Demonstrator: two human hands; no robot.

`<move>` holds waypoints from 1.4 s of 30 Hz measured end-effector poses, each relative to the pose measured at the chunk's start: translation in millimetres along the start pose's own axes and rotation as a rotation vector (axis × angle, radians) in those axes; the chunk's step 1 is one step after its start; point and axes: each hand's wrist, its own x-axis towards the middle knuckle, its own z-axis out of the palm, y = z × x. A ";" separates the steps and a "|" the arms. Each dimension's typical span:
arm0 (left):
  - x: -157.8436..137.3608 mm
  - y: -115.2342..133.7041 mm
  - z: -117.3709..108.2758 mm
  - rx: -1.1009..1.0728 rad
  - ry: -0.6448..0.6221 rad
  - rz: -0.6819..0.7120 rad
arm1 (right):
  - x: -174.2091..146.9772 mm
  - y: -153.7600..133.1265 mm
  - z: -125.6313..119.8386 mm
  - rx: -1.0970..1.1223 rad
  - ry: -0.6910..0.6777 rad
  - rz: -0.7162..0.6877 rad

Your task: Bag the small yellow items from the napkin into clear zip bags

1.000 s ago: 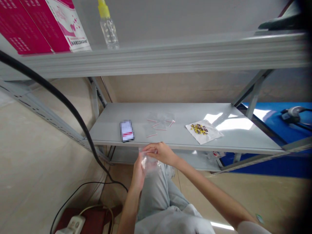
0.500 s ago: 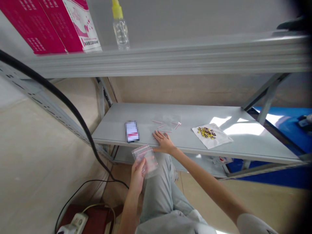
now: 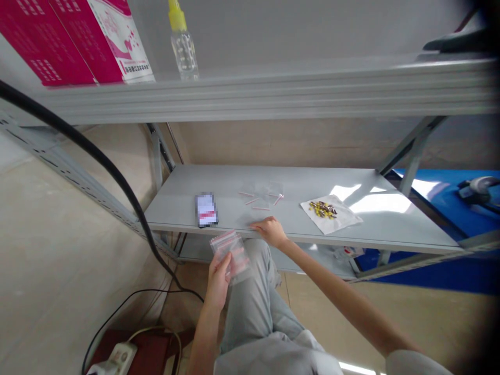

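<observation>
My left hand [image 3: 219, 278] is closed around a stack of small clear zip bags [image 3: 233, 255] with red-striped tops, held just in front of the shelf edge. At the front of the grey shelf [image 3: 179, 213], my right hand [image 3: 269, 230] rests with its fingers drawn together, tips pointing left. Whether anything thin lies under or between those fingertips is hidden. Just beyond it, several clear zip bags [image 3: 276, 188] lie flat, their red-striped strips showing. Farther right, a pile of yellow and dark brown capsule-like pieces [image 3: 323, 209] sits on a white sheet or bag [image 3: 341, 220].
A phone [image 3: 206, 210] with a lit screen lies left on the shelf. Overhead, the upper shelf [image 3: 273, 88] carries pink boxes [image 3: 78, 41] and a clear yellow-capped bottle [image 3: 183, 49]. A black cable [image 3: 113, 169] hangs at left, above a power strip [image 3: 122, 358].
My right hand has gone from fingers spread flat on the shelf to fingers drawn together, slightly nearer the front edge. My left hand still holds the bags. The view has shifted slightly.
</observation>
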 end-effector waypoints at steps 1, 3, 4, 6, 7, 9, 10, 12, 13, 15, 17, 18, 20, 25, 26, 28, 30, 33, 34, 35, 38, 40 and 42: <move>-1.3 1.1 -0.1 0.007 0.000 -0.004 | 0.5 -3.2 -4.0 0.055 0.021 0.020; -2.2 2.9 -1.7 0.021 0.003 -0.019 | 0.2 -14.5 -14.1 0.159 0.059 0.042; -1.8 3.2 -2.8 0.019 0.007 -0.025 | -1.2 -22.7 -19.8 0.219 0.065 0.037; 0.5 2.3 -4.5 0.006 0.025 -0.031 | -6.9 -43.1 -31.3 0.378 -0.010 -0.007; 1.9 1.1 -4.6 0.000 0.047 -0.026 | -10.8 -54.2 -36.1 0.499 -0.118 -0.048; 4.2 -2.4 -3.1 0.002 0.110 -0.015 | -18.8 -75.4 -42.7 0.638 -0.382 -0.121; 4.7 -4.3 -1.6 0.007 0.137 -0.015 | -22.1 -84.3 -44.2 0.651 -0.463 -0.142; 4.3 -7.3 2.4 0.009 0.149 -0.037 | -26.2 -97.5 -43.9 0.531 -0.471 -0.164; 3.7 -8.1 4.4 0.006 0.139 -0.053 | -27.0 -101.7 -42.4 0.425 -0.407 -0.160; 2.2 -8.0 8.0 -0.013 0.113 -0.084 | -27.1 -106.9 -37.7 0.190 -0.261 -0.133; 1.4 -6.1 10.6 -0.047 0.105 -0.104 | -26.8 -109.8 -31.1 0.031 -0.165 -0.092; 1.4 -4.9 11.3 -0.064 0.099 -0.113 | -26.7 -110.8 -27.2 -0.005 -0.142 -0.077; 1.9 -2.9 11.4 -0.076 0.073 -0.127 | -25.6 -112.3 -19.1 -0.029 -0.124 -0.078; 4.8 -6.3 2.2 0.023 0.064 -0.053 | -1.6 -99.2 -9.6 0.136 -0.145 -0.215; 5.6 -8.1 -0.9 0.032 0.089 -0.053 | 7.2 -91.0 -10.8 0.109 -0.139 -0.191; 6.7 -11.0 -6.9 0.022 0.120 -0.071 | 24.9 -68.9 -15.3 -0.122 -0.079 -0.022; 6.7 -12.1 -11.2 -0.011 0.114 -0.082 | 38.4 -42.4 -20.6 -0.259 -0.026 0.111; 4.1 -9.6 -12.3 -0.060 0.079 -0.090 | 46.3 -6.2 -25.4 -0.353 -0.016 0.216; 3.0 -8.2 -11.4 -0.067 0.075 -0.092 | 46.1 2.9 -26.1 -0.375 -0.024 0.232; 2.2 -6.7 -9.9 -0.073 0.075 -0.093 | 45.2 10.1 -26.9 -0.395 -0.035 0.240; 1.1 -3.6 -3.6 -0.079 0.085 -0.086 | 39.6 22.8 -30.7 -0.438 -0.068 0.243; 1.1 -3.1 1.1 -0.078 0.089 -0.075 | 35.2 26.8 -35.0 -0.454 -0.077 0.249; 0.5 -3.9 5.3 -0.072 0.078 -0.080 | 30.4 29.4 -38.9 -0.462 -0.067 0.263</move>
